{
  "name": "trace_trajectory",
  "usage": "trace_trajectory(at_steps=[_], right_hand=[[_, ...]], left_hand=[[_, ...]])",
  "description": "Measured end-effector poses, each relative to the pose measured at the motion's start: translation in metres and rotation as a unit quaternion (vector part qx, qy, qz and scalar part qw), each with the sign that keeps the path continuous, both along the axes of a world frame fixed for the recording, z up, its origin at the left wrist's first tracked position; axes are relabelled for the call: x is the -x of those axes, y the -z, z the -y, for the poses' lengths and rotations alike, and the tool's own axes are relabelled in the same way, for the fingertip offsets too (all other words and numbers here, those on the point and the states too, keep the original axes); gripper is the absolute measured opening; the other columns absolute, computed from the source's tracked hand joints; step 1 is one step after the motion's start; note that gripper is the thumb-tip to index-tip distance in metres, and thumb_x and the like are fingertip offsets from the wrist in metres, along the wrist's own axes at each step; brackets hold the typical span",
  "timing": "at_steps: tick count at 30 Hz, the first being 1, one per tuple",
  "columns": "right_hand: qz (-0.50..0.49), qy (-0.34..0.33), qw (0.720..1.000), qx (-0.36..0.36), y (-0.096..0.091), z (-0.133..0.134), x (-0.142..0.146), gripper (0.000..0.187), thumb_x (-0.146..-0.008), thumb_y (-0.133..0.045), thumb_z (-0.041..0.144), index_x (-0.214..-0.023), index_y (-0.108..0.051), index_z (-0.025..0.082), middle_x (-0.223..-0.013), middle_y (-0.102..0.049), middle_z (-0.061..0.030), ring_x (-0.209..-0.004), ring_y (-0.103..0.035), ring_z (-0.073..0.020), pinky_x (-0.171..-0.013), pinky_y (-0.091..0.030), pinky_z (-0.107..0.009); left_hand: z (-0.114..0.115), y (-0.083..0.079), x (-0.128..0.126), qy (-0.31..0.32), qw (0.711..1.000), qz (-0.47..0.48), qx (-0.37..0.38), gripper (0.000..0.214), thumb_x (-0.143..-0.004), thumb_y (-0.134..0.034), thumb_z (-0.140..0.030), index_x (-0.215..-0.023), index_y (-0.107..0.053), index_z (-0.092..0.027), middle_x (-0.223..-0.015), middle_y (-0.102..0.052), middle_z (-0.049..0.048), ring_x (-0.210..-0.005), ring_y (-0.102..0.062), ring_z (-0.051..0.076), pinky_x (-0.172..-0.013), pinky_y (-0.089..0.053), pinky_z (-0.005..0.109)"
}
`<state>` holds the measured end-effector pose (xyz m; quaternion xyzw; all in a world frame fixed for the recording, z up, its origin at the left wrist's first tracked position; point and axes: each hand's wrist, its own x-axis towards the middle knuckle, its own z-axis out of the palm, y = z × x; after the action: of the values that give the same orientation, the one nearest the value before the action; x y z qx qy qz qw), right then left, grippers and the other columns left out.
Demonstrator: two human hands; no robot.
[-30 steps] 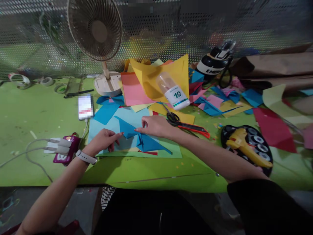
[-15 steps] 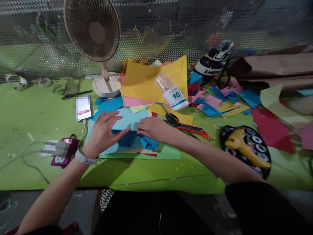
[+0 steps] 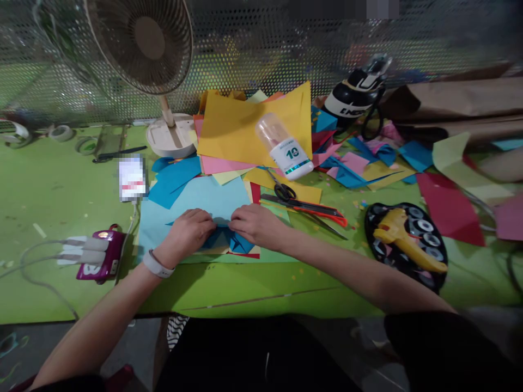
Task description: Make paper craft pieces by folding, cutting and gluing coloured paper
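Note:
A folded piece of darker blue paper lies between my two hands, over a light blue sheet. My left hand is closed on the paper's left part, fingers curled and pointing right. On its upper right edge, my right hand pinches the same paper with thumb and fingers. The fingertips of both hands are a short gap apart. Much of the paper is hidden under the hands. Beneath lie red, cream and green sheets.
Scissors and an orange-and-black utility knife lie right of the paper stack. A glue bottle rests on yellow sheets. A yellow glue gun sits on a black tray. Left are a phone, a purple power strip and a fan.
My left hand has gone from spread fingers above the paper to a closed grip on it, lower and to the right. My right hand stays on the paper. The view has shifted slightly.

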<state>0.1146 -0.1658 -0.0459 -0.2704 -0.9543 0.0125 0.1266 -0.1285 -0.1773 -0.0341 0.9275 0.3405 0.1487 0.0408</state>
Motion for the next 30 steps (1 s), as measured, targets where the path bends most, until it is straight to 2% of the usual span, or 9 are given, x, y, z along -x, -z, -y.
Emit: trace_trajectory(at_steps=[6, 13, 20, 25, 30], right_hand=[[-0.013, 0.003, 0.999, -0.038, 0.005, 0.007, -0.005, 0.025, -0.099, -0.046, 0.019, -0.102, -0.071, 0.017, -0.096, -0.066, -0.0112, -0.083, -0.052, -0.0187, -0.068, -0.032, -0.033], [0.024, -0.029, 0.997, -0.067, 0.002, 0.017, -0.007, 0.028, -0.099, -0.041, 0.011, -0.112, -0.066, 0.012, -0.094, -0.065, -0.0118, -0.082, -0.052, -0.0199, -0.067, -0.033, -0.034], [0.061, -0.035, 0.996, -0.063, 0.003, 0.021, -0.012, 0.030, -0.099, -0.042, 0.015, -0.119, -0.063, 0.010, -0.098, -0.065, -0.0126, -0.083, -0.052, -0.0212, -0.066, -0.034, -0.034], [0.046, -0.036, 0.996, -0.062, 0.004, 0.025, -0.021, 0.031, -0.099, -0.039, 0.010, -0.118, -0.063, 0.011, -0.104, -0.065, -0.0140, -0.085, -0.053, -0.0204, -0.067, -0.038, -0.034], [0.021, -0.021, 0.997, -0.070, 0.003, 0.037, -0.038, 0.029, -0.096, -0.042, 0.007, -0.113, -0.065, 0.007, -0.101, -0.066, -0.0162, -0.086, -0.056, -0.0219, -0.067, -0.039, -0.035]], left_hand=[[0.004, -0.007, 0.005, 0.040, 0.998, -0.041, -0.033, 0.025, -0.098, -0.046, -0.020, -0.091, -0.070, -0.018, -0.096, -0.068, 0.0080, -0.086, -0.060, 0.019, -0.074, -0.050, 0.033], [0.007, -0.009, 0.008, 0.058, 0.989, -0.108, -0.079, 0.024, -0.099, -0.044, -0.021, -0.108, -0.065, -0.017, -0.098, -0.067, 0.0086, -0.087, -0.060, 0.020, -0.073, -0.049, 0.034], [0.008, -0.012, 0.010, 0.066, 0.983, -0.144, -0.093, 0.024, -0.099, -0.043, -0.018, -0.111, -0.064, -0.018, -0.100, -0.068, 0.0079, -0.087, -0.060, 0.020, -0.074, -0.048, 0.033], [0.010, -0.011, 0.021, 0.065, 0.986, -0.124, -0.085, 0.025, -0.096, -0.042, -0.011, -0.110, -0.063, -0.017, -0.102, -0.069, 0.0093, -0.087, -0.062, 0.020, -0.071, -0.049, 0.033], [0.017, -0.013, 0.036, 0.046, 0.990, -0.110, -0.072, 0.030, -0.094, -0.039, -0.008, -0.108, -0.064, -0.016, -0.101, -0.070, 0.0105, -0.084, -0.064, 0.021, -0.065, -0.049, 0.033]])
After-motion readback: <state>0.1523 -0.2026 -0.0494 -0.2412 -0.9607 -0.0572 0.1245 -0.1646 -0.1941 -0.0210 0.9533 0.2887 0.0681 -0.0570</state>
